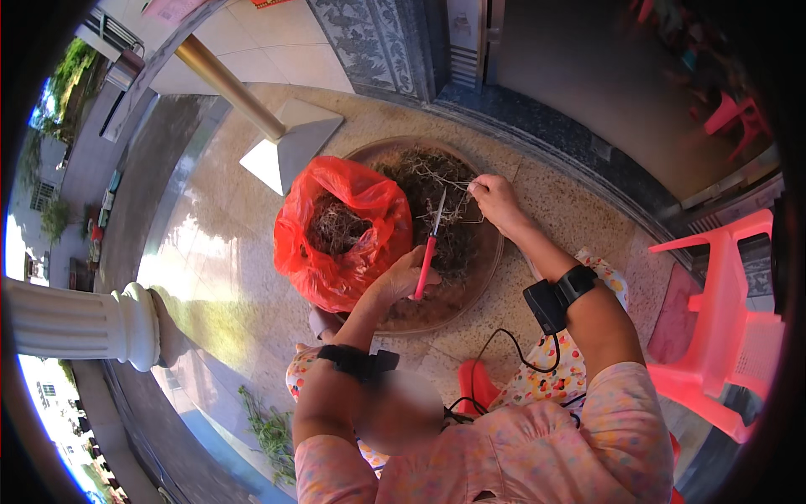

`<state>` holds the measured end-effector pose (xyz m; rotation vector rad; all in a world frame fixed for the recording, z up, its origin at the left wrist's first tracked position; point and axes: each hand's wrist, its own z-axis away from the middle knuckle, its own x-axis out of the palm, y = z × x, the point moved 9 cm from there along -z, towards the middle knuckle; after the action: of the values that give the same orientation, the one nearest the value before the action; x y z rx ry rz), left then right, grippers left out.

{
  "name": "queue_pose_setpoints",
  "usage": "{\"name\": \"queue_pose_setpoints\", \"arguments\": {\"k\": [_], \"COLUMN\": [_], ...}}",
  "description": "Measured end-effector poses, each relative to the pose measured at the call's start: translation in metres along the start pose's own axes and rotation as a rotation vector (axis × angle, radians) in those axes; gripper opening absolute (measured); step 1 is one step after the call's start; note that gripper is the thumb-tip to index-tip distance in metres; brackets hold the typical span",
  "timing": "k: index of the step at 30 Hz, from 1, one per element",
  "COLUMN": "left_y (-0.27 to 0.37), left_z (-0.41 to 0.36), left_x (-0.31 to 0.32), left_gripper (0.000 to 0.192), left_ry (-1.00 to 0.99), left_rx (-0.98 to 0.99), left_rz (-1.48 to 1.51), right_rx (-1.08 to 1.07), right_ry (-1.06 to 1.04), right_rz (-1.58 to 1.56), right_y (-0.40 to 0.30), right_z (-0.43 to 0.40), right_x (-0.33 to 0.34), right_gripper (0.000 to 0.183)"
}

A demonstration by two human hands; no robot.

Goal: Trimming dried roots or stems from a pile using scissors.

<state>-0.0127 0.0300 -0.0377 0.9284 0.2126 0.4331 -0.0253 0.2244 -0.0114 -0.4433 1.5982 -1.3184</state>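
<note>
My left hand (406, 275) grips a pair of scissors (430, 255) with red handles. Their narrow metal blades point away from me, over dried plant material. Pinched in the fingertips of my right hand (494, 196) is a thin, branching dried stalk or root (444, 174). Beneath both hands rests a wide, shallow round tray (434, 318), brown and partly see-through. A dark heap of dried plants or roots (450, 246) covers part of it. A red plastic bag (296, 252) stands at the tray's left side, its mouth spread, with dried stalks (337, 227) inside.
A pink plastic chair (705, 321) stands at the right, near a dark stone door sill (567, 135). Beyond the tray a golden pole (233, 88) rises from a pale base (302, 135). A white fluted column (82, 321) is at left; green cuttings (271, 435) lie on the floor.
</note>
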Motion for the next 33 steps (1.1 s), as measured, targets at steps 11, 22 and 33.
{"name": "queue_pose_setpoints", "arguments": {"k": [11, 22, 33], "left_y": [-0.012, -0.021, -0.015], "left_z": [-0.023, -0.03, -0.031], "left_x": [0.015, 0.027, 0.03], "left_gripper": [0.039, 0.024, 0.011], "left_ry": [0.004, -0.032, 0.006], "left_rx": [-0.067, -0.074, -0.026], "left_rz": [0.04, 0.182, 0.292], "right_rx": [-0.039, -0.057, 0.006], "right_ry": [-0.16, -0.107, -0.112], "right_rz": [0.3, 0.382, 0.473], "right_y": [0.011, 0.028, 0.04], "right_z": [0.016, 0.015, 0.012], "right_x": [0.032, 0.037, 0.035], "right_gripper": [0.015, 0.015, 0.014]}}
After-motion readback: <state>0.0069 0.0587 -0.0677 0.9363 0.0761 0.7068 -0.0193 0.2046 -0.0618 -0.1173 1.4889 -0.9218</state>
